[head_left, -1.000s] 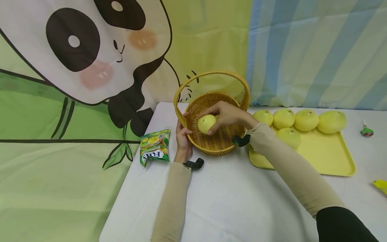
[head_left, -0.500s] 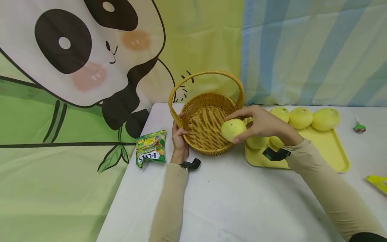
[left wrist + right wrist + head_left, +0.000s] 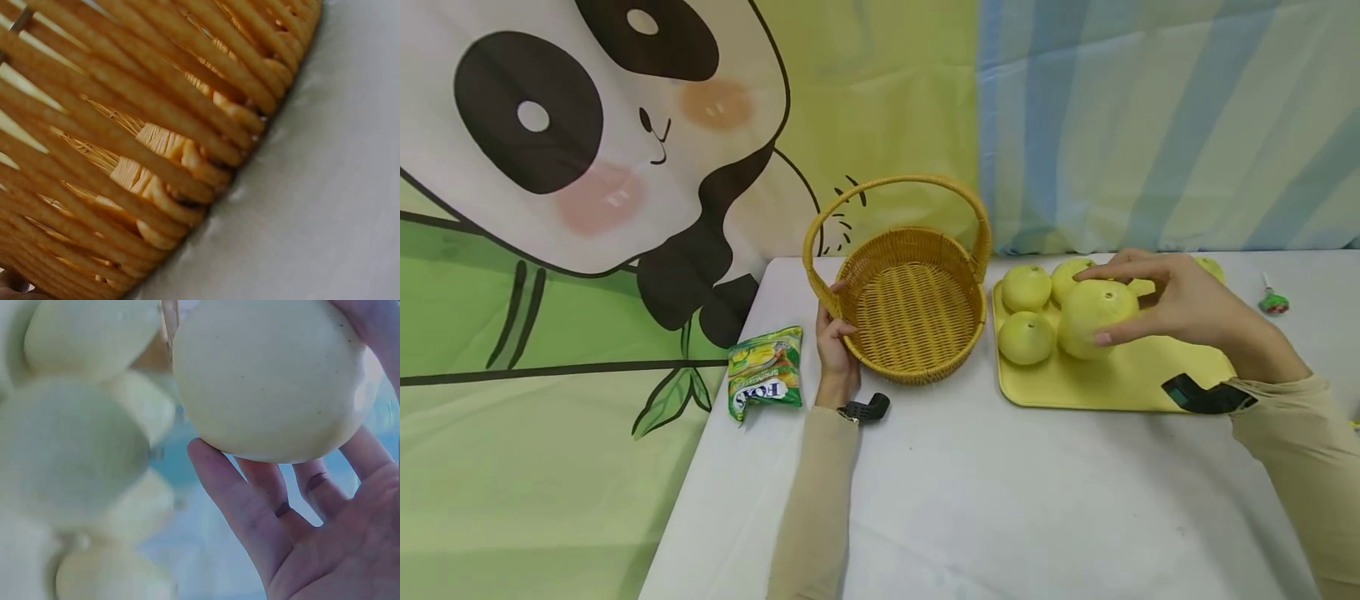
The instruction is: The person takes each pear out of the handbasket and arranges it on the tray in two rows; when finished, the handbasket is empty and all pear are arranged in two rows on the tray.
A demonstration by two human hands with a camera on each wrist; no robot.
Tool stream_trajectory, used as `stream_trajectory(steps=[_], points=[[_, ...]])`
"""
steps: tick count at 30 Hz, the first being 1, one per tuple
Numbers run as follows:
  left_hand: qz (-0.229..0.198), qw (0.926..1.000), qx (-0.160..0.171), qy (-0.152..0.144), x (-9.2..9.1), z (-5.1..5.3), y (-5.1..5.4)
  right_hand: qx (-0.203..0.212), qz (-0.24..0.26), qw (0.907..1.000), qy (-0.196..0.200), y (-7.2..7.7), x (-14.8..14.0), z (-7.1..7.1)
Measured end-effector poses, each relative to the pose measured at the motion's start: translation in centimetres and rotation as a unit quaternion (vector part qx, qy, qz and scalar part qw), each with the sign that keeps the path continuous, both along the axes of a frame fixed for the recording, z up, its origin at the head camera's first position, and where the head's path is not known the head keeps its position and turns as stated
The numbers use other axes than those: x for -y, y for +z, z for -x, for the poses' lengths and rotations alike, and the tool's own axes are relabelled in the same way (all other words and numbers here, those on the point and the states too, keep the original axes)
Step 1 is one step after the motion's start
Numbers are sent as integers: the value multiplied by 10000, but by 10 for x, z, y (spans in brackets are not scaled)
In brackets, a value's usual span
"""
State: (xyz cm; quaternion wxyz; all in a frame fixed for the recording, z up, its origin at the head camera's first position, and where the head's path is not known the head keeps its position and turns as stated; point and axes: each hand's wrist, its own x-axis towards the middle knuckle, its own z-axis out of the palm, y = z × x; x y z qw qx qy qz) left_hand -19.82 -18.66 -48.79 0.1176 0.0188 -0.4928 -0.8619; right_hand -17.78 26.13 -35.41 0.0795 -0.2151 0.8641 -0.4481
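Note:
In the head view my left hand (image 3: 837, 354) grips the left side of a woven wicker basket (image 3: 910, 367), thumb at the rim. No fruit shows in the basket. The left wrist view is filled by the basket's weave (image 3: 125, 144). My right hand (image 3: 1195, 304) holds a round, pale yellow fruit (image 3: 1103, 310) between thumb and fingers, over a yellow tray (image 3: 1097, 396). The right wrist view shows the held fruit (image 3: 269, 375) close up, its skin finely dotted. Several similar fruits, such as one at the front left (image 3: 1026, 339), sit on the tray, partly hidden by the hand.
A green Fox's candy bag (image 3: 765, 375) lies left of the basket, near the table's left edge. A lollipop (image 3: 1273, 302) lies beyond the tray on the right. The basket's tall handle (image 3: 917, 179) arches above it. Printed cloth (image 3: 895, 92) hangs behind the table.
My right hand has carried the fruit out of the basket, rightward to above the tray. My left hand keeps its grip on the basket. The head view has shifted slightly.

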Motion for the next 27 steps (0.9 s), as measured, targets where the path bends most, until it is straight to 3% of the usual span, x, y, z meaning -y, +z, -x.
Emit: stream_trajectory(steps=[8, 12, 16, 21, 27], points=[[5, 10000, 10, 45, 2, -1, 0, -68, -367, 9912, -1271, -24, -46, -14], [-13, 10000, 5, 44, 1, -1, -1, -85, -634, 9854, -1576, -39, -61, -19], [-4, 10000, 23, 70, 1, 0, -1, 37, -799, 9826, -1677, -51, -72, -21], [25, 10000, 25, 36, 1, 0, 0, 115, -628, 9862, -1529, -64, -80, -21], [-5, 10000, 32, -8, 1, -2, 1, 75, -840, 9865, -1404, -75, -80, -19]])
